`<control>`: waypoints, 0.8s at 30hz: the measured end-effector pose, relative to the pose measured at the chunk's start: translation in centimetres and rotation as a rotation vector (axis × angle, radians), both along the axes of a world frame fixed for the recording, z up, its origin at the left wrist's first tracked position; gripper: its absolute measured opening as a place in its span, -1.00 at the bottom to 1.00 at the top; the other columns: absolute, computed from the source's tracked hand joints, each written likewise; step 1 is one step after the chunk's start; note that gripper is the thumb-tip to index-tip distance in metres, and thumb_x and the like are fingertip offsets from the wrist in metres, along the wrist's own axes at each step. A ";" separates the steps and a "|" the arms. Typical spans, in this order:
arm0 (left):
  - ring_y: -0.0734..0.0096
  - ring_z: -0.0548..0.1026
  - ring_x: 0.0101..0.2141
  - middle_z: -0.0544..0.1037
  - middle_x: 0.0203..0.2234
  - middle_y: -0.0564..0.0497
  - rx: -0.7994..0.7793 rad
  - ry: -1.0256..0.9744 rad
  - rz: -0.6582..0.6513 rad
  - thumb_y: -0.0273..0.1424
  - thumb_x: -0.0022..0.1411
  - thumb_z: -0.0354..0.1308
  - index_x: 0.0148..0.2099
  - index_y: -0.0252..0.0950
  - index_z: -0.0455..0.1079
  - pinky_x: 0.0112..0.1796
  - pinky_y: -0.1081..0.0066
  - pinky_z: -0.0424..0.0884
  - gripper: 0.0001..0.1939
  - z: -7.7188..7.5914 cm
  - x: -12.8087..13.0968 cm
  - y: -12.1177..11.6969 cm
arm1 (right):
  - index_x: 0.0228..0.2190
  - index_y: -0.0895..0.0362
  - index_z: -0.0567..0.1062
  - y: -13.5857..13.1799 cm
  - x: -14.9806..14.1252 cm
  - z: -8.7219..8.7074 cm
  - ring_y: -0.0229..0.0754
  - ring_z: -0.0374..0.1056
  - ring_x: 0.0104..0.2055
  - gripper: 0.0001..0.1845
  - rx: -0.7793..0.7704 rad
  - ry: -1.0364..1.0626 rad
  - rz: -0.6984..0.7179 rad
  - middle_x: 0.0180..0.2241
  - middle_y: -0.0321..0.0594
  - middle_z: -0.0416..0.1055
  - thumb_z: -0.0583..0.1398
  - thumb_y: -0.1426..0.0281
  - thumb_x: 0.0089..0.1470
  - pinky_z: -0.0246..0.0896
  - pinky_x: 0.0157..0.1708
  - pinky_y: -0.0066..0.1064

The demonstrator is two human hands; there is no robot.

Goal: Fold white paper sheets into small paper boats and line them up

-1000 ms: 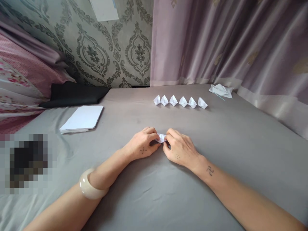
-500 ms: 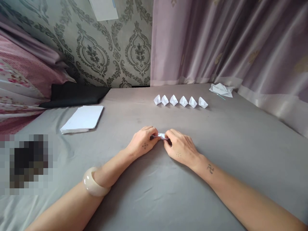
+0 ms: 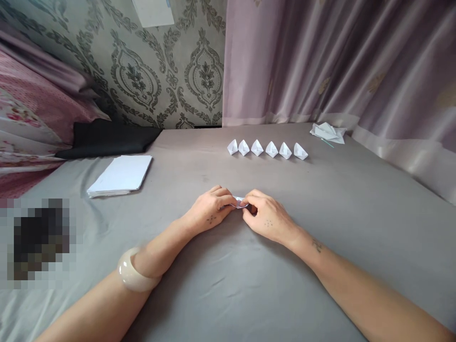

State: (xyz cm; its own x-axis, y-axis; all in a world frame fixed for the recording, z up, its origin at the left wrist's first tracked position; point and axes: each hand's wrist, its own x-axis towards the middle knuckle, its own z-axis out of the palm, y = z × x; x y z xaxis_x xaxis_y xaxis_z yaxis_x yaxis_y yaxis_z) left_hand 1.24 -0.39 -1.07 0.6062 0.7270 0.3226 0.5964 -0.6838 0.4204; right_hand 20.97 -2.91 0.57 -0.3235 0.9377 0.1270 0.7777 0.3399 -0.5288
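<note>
Between my two hands is a small folded white paper (image 3: 240,203), partly covered by fingers. My left hand (image 3: 213,207) pinches its left end, thumb and fingers closed on the edge. At the right end, my right hand (image 3: 266,213) grips the same paper with thumb and index finger. Both hands are low over the grey sheet, close together. Beyond them stands a row of several white paper boats (image 3: 271,149), upright and side by side. How the held paper is folded underneath cannot be made out.
A stack of white paper sheets (image 3: 121,175) lies to the left, with a black cloth (image 3: 110,138) behind it. Folded white papers (image 3: 327,132) and a thin pale green stick (image 3: 327,143) lie at the far right, near the curtain (image 3: 292,61). A blurred-out patch (image 3: 41,242) is at the lower left.
My left fingers have slid inward over the folded paper and flattened a little. The right hand keeps its grip with a slight shift. The boats and the stack are unchanged.
</note>
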 end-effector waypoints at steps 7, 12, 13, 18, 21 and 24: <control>0.33 0.39 -0.23 0.52 -0.29 -0.03 -0.003 0.045 0.031 -0.36 0.29 0.08 -0.23 -0.22 0.52 -0.25 0.39 0.39 -0.82 0.3 0.3 -0.3 | -0.37 0.03 0.55 -0.3 0.1 0.0 -0.37 0.27 -0.45 -0.81 0.051 -0.057 0.029 -0.26 -0.35 0.43 0.12 0.37 0.13 0.04 -0.45 -0.45; 0.32 0.39 -0.23 0.52 -0.28 -0.05 0.008 0.084 0.058 -0.40 0.31 0.03 -0.25 -0.24 0.53 -0.26 0.38 0.40 -0.78 0.3 0.6 -0.8 | -0.36 0.02 0.56 -0.6 -0.1 0.0 -0.33 0.30 -0.38 -0.79 0.133 -0.147 0.065 -0.24 -0.32 0.41 0.11 0.34 0.18 0.01 -0.44 -0.43; 0.32 0.39 -0.23 0.52 -0.27 -0.05 0.012 0.082 0.066 -0.40 0.32 0.02 -0.26 -0.25 0.52 -0.26 0.38 0.41 -0.77 0.2 0.6 -0.8 | -0.38 0.04 0.56 -0.6 -0.2 0.0 -0.32 0.31 -0.37 -0.77 0.140 -0.167 0.063 -0.24 -0.31 0.41 0.10 0.35 0.20 0.00 -0.45 -0.42; 0.33 0.40 -0.25 0.53 -0.28 -0.06 0.032 0.062 0.125 -0.38 0.33 0.01 -0.28 -0.27 0.52 -0.23 0.37 0.42 -0.75 -0.3 0.9 -1.1 | -0.40 0.09 0.50 -1.1 -0.6 0.2 -0.28 0.33 -0.32 -0.72 0.141 -0.249 0.022 -0.25 -0.27 0.41 0.04 0.37 0.25 -0.03 -0.48 -0.40; 0.34 0.40 -0.27 0.53 -0.30 -0.05 0.029 0.078 0.168 -0.35 0.34 0.01 -0.30 -0.28 0.50 -0.25 0.38 0.42 -0.74 -0.3 1.2 -1.3 | -0.39 0.11 0.48 -1.2 -0.8 0.2 -0.25 0.33 -0.29 -0.74 0.154 -0.304 0.033 -0.25 -0.25 0.40 0.03 0.40 0.25 0.00 -0.46 -0.40; 0.35 0.40 -0.29 0.51 -0.32 -0.06 0.061 0.129 0.182 -0.34 0.37 -0.04 -0.31 -0.30 0.46 -0.26 0.38 0.42 -0.70 0.0 1.4 -1.5 | -0.38 0.13 0.46 -1.0 -1.0 -0.2 -0.24 0.33 -0.31 -0.74 0.178 -0.347 0.036 -0.28 -0.22 0.38 0.01 0.45 0.26 0.00 -0.46 -0.38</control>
State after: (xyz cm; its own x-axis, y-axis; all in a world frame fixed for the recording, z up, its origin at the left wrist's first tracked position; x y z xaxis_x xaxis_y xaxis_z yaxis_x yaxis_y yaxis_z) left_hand 2.67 -1.85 -1.04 0.5059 0.8097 0.2975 0.7584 -0.5818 0.2938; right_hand 19.96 -3.90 0.34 -0.4085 0.8978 0.1642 0.8856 0.4335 -0.1668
